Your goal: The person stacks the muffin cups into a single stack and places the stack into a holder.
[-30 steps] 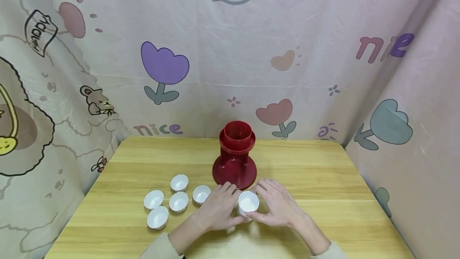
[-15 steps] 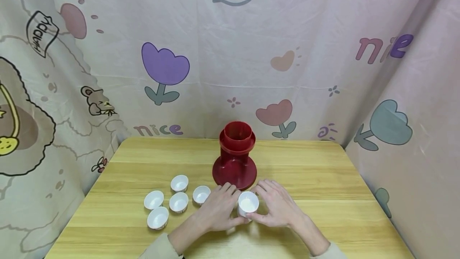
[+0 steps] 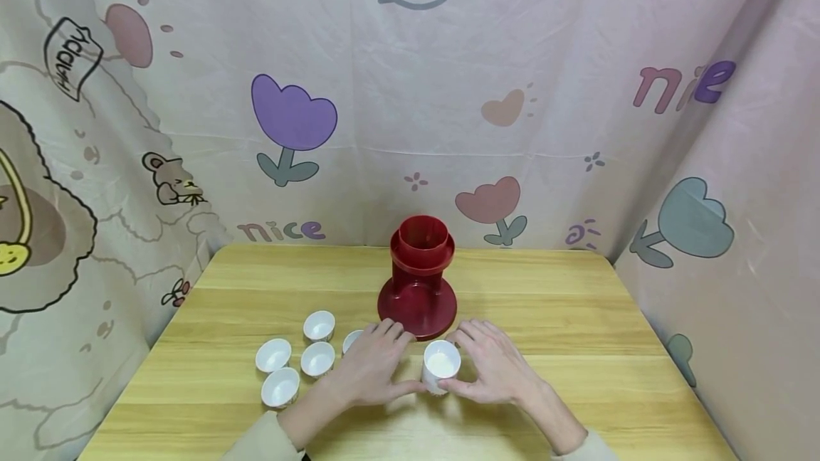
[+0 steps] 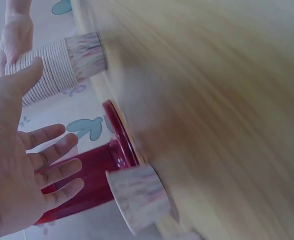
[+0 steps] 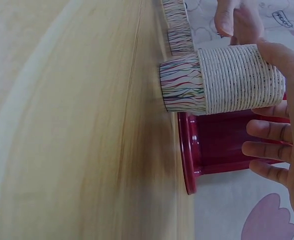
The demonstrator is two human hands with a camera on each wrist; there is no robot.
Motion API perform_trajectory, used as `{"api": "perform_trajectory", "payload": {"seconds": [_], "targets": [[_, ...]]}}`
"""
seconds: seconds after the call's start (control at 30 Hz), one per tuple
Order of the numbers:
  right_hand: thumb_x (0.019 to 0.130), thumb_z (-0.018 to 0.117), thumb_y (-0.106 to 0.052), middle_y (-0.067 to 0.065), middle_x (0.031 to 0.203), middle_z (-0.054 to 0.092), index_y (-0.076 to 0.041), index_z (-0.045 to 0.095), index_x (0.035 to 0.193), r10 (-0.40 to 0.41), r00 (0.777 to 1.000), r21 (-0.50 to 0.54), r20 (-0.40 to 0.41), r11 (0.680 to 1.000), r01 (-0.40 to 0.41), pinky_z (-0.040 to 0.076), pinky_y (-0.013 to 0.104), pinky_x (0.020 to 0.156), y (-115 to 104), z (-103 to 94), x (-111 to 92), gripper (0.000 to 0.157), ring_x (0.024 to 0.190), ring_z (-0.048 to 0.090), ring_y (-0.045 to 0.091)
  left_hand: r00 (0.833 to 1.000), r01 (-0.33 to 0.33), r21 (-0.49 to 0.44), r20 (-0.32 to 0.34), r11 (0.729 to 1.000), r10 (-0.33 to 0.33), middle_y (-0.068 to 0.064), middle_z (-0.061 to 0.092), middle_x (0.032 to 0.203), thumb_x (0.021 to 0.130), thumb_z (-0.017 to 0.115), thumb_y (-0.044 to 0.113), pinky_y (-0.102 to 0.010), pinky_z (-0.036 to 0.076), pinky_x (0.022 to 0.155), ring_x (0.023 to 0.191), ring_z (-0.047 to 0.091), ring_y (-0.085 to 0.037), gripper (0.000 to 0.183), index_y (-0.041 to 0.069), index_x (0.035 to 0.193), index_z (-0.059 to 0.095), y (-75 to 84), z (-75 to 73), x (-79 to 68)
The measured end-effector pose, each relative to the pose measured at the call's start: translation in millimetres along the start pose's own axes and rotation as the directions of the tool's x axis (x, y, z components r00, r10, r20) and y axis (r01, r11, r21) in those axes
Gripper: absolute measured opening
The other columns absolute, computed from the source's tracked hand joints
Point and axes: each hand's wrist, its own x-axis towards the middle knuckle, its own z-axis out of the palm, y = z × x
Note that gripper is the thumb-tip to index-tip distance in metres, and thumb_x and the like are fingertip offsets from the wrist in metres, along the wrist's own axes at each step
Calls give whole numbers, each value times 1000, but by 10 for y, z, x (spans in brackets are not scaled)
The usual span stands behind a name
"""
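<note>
A tall stack of white paper baking cups (image 5: 242, 80), nested rim over rim with a colourful streaked pattern on the lowest cup, stands upright on the table in front of the red stand. My right hand (image 3: 493, 365) holds it from the right, thumb at the front and index finger round the back near the top; the other fingers stay apart from it. To the left of the stack, my left hand (image 3: 371, 365) has its fingers spread, holding nothing. It partly covers a single cup (image 4: 139, 197) in the head view.
Several loose paper cups (image 3: 280, 388) stand mouth-up on the left of the wooden table (image 3: 544, 297). Behind the hands rises a red plastic stand (image 3: 419, 297) with a round base and an open cylinder on top. A printed curtain (image 3: 384, 91) hangs at the back and sides.
My left hand has come away from the stack and shifted a little left, now overlapping the nearest loose cup. The right hand and stack have hardly moved.
</note>
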Motion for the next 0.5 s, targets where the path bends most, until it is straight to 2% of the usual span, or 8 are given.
{"api": "perform_trajectory", "payload": {"seconds": [0.17, 0.33, 0.5], "targets": [[80, 79, -66, -13, 105, 66, -24, 68, 112, 5, 1000, 6, 3, 1000, -5, 56, 30, 90, 0, 8, -2, 54, 98, 60, 5, 1000, 12, 3, 9, 1000, -12, -3, 68, 117, 88, 64, 77, -43, 55, 97, 114, 61, -22, 76, 13, 130, 66, -135, -23, -76], [80, 79, -66, -13, 105, 66, -24, 68, 112, 5, 1000, 5, 3, 1000, -5, 56, 30, 90, 1, 11, -3, 54, 98, 60, 5, 999, 38, 1, -1, 999, -38, -8, 70, 125, 86, 68, 75, -48, 55, 100, 118, 64, -26, 80, 12, 135, 65, -270, -26, -151], [79, 81, -65, -12, 104, 66, -23, 68, 111, 1, 1000, 1, -1, 1000, -1, 56, 31, 90, -1, 3, 5, 54, 97, 61, 6, 998, 54, 31, -29, 998, -53, -9, 71, 120, 83, 70, 76, -49, 55, 98, 116, 64, -28, 83, 11, 134, 65, -369, -30, -214]]}}
